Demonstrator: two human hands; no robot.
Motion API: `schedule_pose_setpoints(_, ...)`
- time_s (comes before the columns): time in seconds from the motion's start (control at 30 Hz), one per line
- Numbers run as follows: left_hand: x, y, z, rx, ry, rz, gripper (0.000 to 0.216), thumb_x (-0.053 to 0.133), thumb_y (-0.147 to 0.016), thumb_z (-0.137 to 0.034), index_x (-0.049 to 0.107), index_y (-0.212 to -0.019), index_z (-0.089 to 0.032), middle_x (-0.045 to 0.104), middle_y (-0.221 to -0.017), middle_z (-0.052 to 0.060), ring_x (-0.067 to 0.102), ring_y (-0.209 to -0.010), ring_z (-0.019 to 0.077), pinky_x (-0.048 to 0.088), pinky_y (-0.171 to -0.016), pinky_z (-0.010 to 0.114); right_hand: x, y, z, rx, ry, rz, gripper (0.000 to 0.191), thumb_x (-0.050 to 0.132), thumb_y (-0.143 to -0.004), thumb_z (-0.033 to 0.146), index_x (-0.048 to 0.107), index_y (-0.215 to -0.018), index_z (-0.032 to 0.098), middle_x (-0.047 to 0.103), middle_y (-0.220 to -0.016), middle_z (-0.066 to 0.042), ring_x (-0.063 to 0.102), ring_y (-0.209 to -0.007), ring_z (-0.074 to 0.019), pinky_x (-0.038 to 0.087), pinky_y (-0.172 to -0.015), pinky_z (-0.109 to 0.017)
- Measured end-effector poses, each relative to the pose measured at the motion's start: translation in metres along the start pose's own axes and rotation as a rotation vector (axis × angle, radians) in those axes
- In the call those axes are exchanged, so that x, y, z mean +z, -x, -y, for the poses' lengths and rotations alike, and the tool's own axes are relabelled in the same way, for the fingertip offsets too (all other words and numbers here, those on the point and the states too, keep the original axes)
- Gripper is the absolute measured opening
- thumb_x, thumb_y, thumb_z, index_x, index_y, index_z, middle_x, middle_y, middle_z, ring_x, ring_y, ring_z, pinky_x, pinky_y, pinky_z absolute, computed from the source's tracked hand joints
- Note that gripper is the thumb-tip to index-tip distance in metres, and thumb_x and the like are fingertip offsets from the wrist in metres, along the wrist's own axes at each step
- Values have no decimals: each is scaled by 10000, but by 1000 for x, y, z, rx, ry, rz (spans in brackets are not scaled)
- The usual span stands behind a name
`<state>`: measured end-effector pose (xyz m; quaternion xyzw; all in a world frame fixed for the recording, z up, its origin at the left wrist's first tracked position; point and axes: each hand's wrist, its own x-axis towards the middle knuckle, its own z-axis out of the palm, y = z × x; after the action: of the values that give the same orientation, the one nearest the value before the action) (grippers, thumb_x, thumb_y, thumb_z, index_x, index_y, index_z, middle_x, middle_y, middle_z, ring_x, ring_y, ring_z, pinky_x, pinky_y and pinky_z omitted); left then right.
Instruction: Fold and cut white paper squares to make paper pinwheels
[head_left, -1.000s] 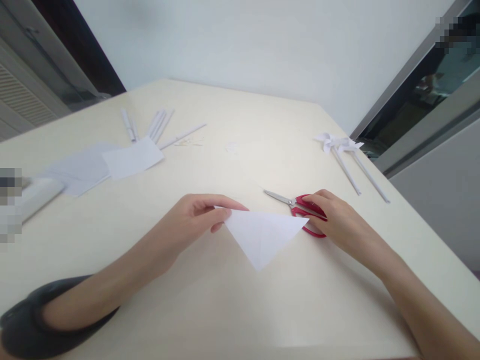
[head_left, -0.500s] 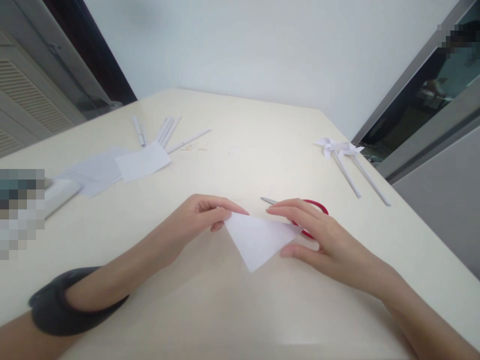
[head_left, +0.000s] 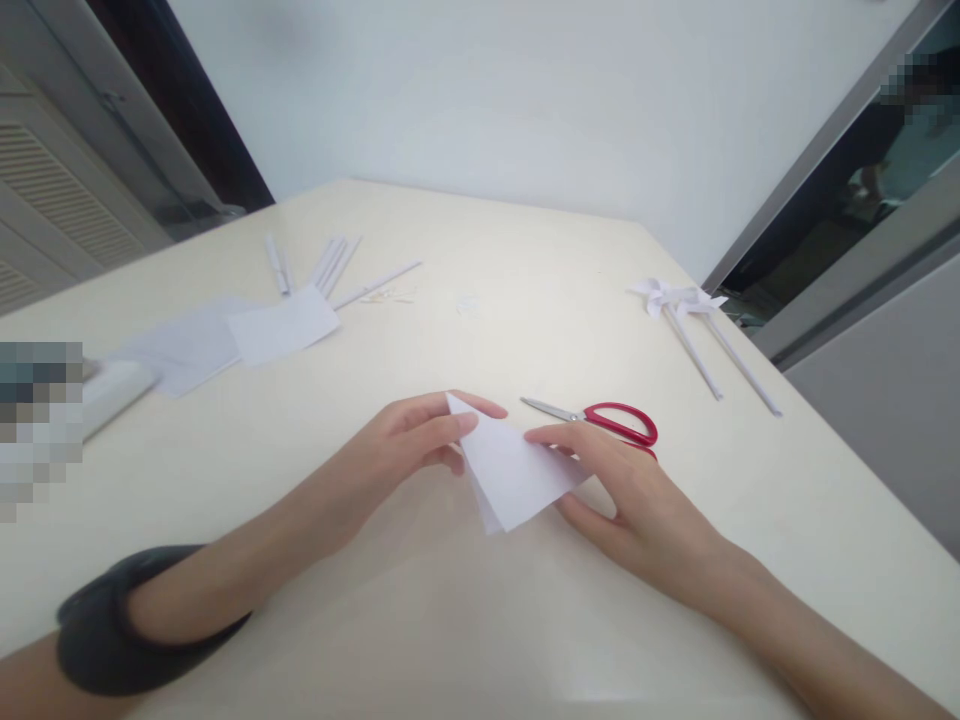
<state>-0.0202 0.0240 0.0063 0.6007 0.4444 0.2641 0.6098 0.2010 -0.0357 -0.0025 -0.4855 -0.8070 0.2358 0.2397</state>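
A white sheet of paper [head_left: 514, 470], folded into a triangle, is held just above the table between my two hands. My left hand [head_left: 427, 430] pinches its upper left corner, thumb in front and fingers behind. On the other side, my right hand [head_left: 619, 480] has its fingers on the front of the paper and its thumb at the lower edge. The two layers stand slightly apart at the bottom point. Just beyond my right hand lie scissors with red handles [head_left: 630, 420], blades pointing left, one handle partly hidden by the hand.
On the right lie two white paper pinwheels [head_left: 679, 300] on paper sticks. At the back left are rolled paper sticks [head_left: 330, 262], a small paper sheet [head_left: 285, 325] and larger sheets [head_left: 187, 350]. Small thin scraps [head_left: 386, 296] lie near the middle of the table [head_left: 510, 250].
My right hand has shifted slightly down and left onto the paper, uncovering more of the scissors. The paper has tilted, and its layers now show apart at the bottom.
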Motion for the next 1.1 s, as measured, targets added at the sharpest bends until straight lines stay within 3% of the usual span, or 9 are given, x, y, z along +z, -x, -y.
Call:
schedule_pose_setpoints(0.1,4,2,2,15,82,55,356,548,-880,-473,638,-1113,-220,691,-1052,54,613,-991,247,470,-860,357,3,0,2,88,-114,-26,361,511,-852,117,509,-1188,248,656,-1108,-27,629,-930,-187,527,-770,-340)
schedule_pose_setpoints(0.27,11,6,2,-33,97,104,457,719,-747,-432,594,-1149,-255,680,-1168,42,596,-1105,277,443,-944,392,5,-1,5,147,-306,-39,366,475,-842,60,532,-1135,273,654,-1051,-13,618,-947,-182,519,-665,-284)
schedule_pose_setpoints(0.47,12,7,4,-34,155,159,357,707,-744,-289,608,-1084,-253,692,-1127,41,639,-1044,278,505,-856,394,7,-2,5,286,-449,-42,127,452,-939,212,574,-966,239,630,-880,-25,601,-736,-180,488,-560,-279)
schedule_pose_setpoints(0.7,13,9,5,-90,227,143,312,723,-753,-240,647,-1056,-231,743,-1023,28,683,-959,243,525,-807,342,9,-1,3,393,-733,-11,193,500,-941,282,600,-1103,253,658,-936,-34,644,-807,-212,539,-680,-351)
schedule_pose_setpoints(0.9,16,10,4,-107,247,96,447,773,-703,-295,644,-1126,-225,731,-1100,62,678,-997,292,538,-854,410,7,-3,8,470,-974,-38,203,576,-899,273,601,-1094,223,714,-1009,-52,693,-881,-221,557,-740,-345)
schedule_pose_setpoints(1.1,16,13,1,-122,199,130,397,743,-733,-229,646,-1117,-233,734,-1094,52,673,-1030,289,559,-852,414,10,-4,8,404,-1060,-41,277,592,-888,237,596,-1165,246,704,-1132,-51,695,-954,-213,572,-781,-337)
